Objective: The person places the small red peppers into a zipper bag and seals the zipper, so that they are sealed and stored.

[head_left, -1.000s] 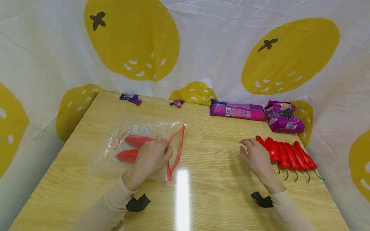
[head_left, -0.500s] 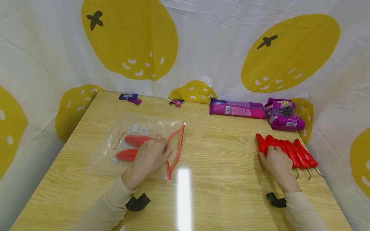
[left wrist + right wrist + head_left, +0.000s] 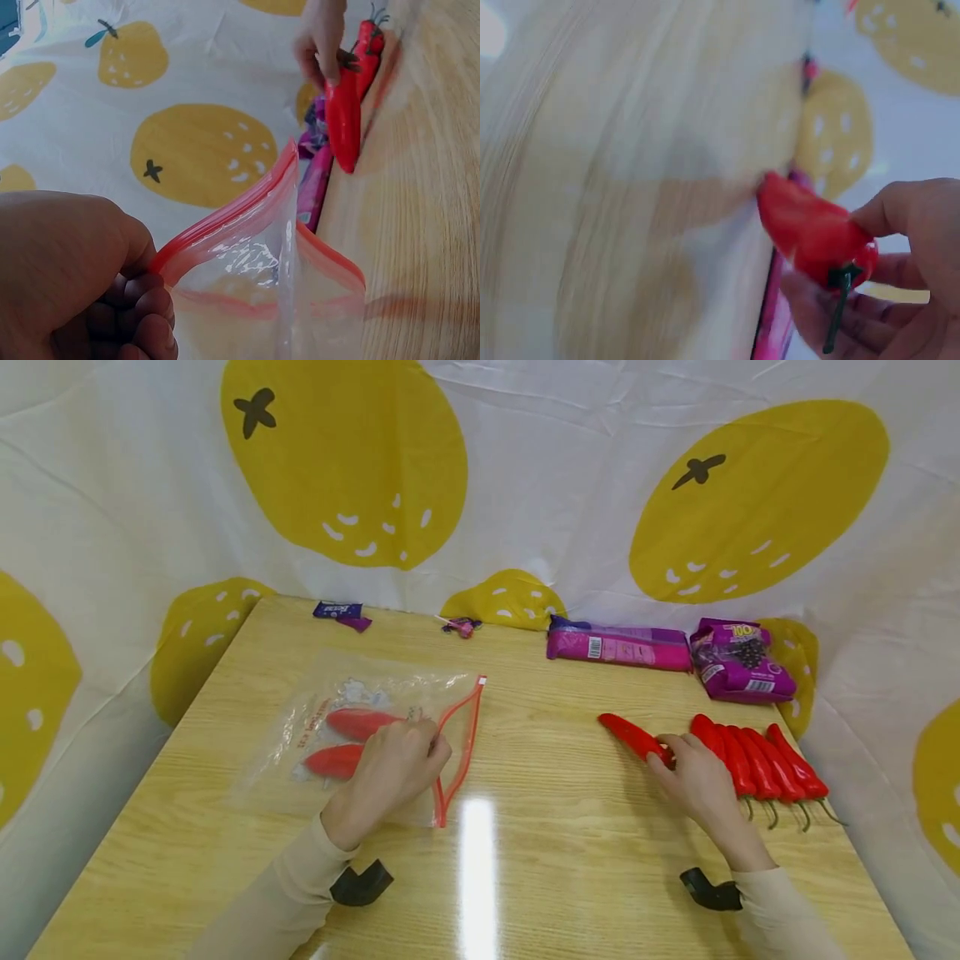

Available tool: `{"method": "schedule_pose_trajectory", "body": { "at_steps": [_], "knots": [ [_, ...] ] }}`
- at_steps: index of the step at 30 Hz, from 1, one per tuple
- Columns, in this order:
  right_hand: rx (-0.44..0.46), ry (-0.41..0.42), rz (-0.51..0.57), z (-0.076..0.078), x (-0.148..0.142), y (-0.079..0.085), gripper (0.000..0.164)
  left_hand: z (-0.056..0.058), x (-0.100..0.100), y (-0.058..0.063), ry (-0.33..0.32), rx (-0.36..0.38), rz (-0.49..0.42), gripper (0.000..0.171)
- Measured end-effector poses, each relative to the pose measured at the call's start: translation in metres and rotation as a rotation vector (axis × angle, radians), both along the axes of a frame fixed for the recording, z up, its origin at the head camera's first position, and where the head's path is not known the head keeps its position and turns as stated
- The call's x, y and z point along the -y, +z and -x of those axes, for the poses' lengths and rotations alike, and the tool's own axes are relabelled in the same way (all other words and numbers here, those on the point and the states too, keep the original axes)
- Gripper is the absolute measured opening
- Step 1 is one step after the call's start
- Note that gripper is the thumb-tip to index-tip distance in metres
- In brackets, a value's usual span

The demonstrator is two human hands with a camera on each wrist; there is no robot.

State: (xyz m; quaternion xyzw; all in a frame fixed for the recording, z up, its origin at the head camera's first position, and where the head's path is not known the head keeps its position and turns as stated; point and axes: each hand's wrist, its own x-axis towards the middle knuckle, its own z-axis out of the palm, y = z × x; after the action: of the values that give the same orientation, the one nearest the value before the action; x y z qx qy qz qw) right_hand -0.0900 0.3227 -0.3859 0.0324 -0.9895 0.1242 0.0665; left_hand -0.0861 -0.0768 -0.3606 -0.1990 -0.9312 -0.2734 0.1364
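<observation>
At the left, my left hand (image 3: 393,772) pinches the red-edged mouth of a clear zip bag (image 3: 442,693), which gapes toward the right. Two red peppers (image 3: 356,722) show through the plastic, partly behind that hand. In the left wrist view the red zip edge (image 3: 225,214) runs from my thumb and fingers. On the right, my right hand (image 3: 697,789) grips a red chili pepper (image 3: 630,733) near its stem end, the tip pointing left and held above the table. Its green stem (image 3: 838,315) faces the right wrist camera. Several more red peppers (image 3: 765,768) lie in a row beside that hand.
Along the back edge lie a long pink and purple packet (image 3: 622,647), a purple bag with a grape picture (image 3: 742,664), a lollipop (image 3: 463,628) and a small dark blue wrapper (image 3: 337,610). A lemon-printed cloth (image 3: 540,485) hangs behind the table.
My right hand reached right to the row, took the leftmost pepper and lifted it away to the left. My left hand and the zip bag have stayed in place.
</observation>
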Motion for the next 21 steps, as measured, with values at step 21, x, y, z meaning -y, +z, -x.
{"method": "schedule_pose_trajectory", "body": {
  "at_steps": [21],
  "knots": [
    [-0.087,0.457,0.419,0.022,0.19,-0.005,0.029,-0.001,-0.003,0.002,0.009,0.063,0.049,0.023]
  ]
}}
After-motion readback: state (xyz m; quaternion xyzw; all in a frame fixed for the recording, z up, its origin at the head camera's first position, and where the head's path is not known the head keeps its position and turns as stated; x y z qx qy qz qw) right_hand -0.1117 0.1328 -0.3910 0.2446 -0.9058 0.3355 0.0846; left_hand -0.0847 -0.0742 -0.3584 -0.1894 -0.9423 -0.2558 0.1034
